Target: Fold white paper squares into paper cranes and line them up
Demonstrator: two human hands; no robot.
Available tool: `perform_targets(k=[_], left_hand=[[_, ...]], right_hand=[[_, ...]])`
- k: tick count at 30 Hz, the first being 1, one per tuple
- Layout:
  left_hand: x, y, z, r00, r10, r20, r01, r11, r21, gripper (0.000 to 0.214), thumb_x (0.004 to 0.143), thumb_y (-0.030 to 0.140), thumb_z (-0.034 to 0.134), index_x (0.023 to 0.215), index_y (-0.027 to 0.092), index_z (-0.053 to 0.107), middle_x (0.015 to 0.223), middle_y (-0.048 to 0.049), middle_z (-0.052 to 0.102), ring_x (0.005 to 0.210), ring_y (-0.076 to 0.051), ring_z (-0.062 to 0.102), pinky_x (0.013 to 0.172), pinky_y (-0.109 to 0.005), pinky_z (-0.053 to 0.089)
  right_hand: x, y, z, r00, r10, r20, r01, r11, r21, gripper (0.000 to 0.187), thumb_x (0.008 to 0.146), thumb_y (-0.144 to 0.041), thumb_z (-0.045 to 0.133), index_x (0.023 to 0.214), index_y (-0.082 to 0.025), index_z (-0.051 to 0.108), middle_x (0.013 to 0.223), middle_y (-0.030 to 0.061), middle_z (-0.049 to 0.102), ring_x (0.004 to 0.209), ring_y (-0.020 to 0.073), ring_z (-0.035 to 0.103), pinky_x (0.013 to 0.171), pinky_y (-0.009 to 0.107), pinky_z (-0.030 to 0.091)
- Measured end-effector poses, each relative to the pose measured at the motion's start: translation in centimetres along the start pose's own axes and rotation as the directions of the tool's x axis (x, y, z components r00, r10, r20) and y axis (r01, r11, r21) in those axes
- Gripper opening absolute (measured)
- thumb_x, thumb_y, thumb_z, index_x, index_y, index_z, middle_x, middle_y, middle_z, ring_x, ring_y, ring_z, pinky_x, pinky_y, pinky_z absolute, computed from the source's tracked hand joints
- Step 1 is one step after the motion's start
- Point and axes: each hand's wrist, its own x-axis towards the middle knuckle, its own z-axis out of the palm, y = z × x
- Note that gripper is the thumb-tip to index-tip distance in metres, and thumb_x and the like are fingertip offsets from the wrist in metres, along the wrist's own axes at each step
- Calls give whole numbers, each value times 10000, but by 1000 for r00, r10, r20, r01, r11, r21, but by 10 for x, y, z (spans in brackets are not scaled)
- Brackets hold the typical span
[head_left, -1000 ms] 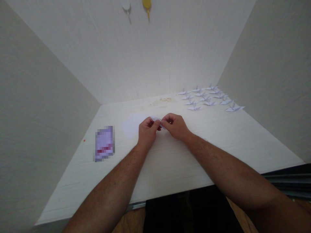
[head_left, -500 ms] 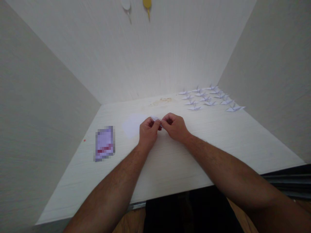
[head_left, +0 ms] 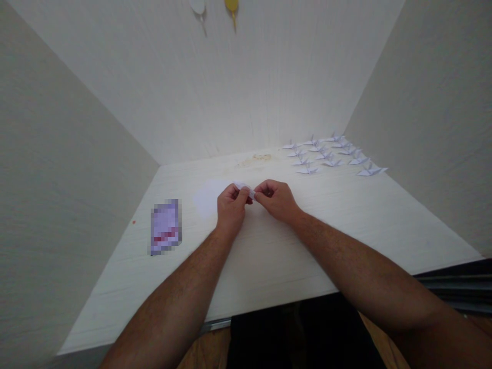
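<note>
Above the middle of the white table, both of my hands pinch one small folded piece of white paper [head_left: 246, 189]. My left hand [head_left: 232, 206] is closed on its left part, thumb on top. At its right end, the thumb and fingertips of my right hand [head_left: 277, 201] are closed on the paper. My fingers hide much of the folds. White paper sheets [head_left: 207, 197] lie flat just left of my left hand. Several folded paper cranes [head_left: 325, 154] stand in rows at the back right.
A pixelated purple packet [head_left: 165, 228] lies on the left of the table [head_left: 269, 271]. Pale walls enclose the table at the back and both sides. A white hook [head_left: 199, 7] and a yellow hook [head_left: 231, 6] hang on the back wall [head_left: 246, 87].
My left hand has shifted slightly left, away from my right hand, so more of the folded paper shows between them. My right hand has barely moved.
</note>
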Motion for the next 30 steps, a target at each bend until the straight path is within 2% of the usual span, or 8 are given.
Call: perform_targets(k=[6, 10, 21, 30], left_hand=[[1, -3, 1, 1000, -21, 11, 22, 982, -187, 181, 777, 342, 741, 806, 180, 664, 717, 7, 650, 626, -106, 595, 600, -241, 506], [0, 1, 3, 998, -59, 36, 66, 960, -272, 195, 750, 334, 767, 810, 177, 667, 736, 1, 663, 643, -106, 606, 605, -236, 509], [0, -1, 3, 996, -84, 28, 89, 957, -277, 197, 750, 325, 768, 808, 162, 675, 715, -2, 667, 613, -104, 605, 614, -245, 504], [-1, 0, 5, 996, -88, 21, 91, 958, -273, 196, 744, 328, 768, 788, 162, 673, 693, -2, 661, 604, -106, 599, 619, -255, 499]], right_hand=[[1, -2, -2, 1000, 25, 17, -27, 994, 105, 87, 707, -244, 635, 714, -174, 684, 618, -17, 658, 566, 108, 553, 577, 250, 439], [0, -4, -2, 1000, 14, -11, -12, 991, 130, 115, 725, -279, 646, 715, -175, 695, 610, -13, 664, 557, 109, 561, 571, 253, 446], [-1, -1, -1, 998, -37, -47, 40, 997, 65, 85, 742, -260, 684, 714, -181, 697, 694, 16, 732, 628, 138, 652, 615, 268, 507], [-1, 1, -2, 993, -89, -72, 84, 994, -72, 99, 770, -256, 660, 701, -188, 683, 680, 12, 714, 617, 137, 630, 599, 267, 485]])
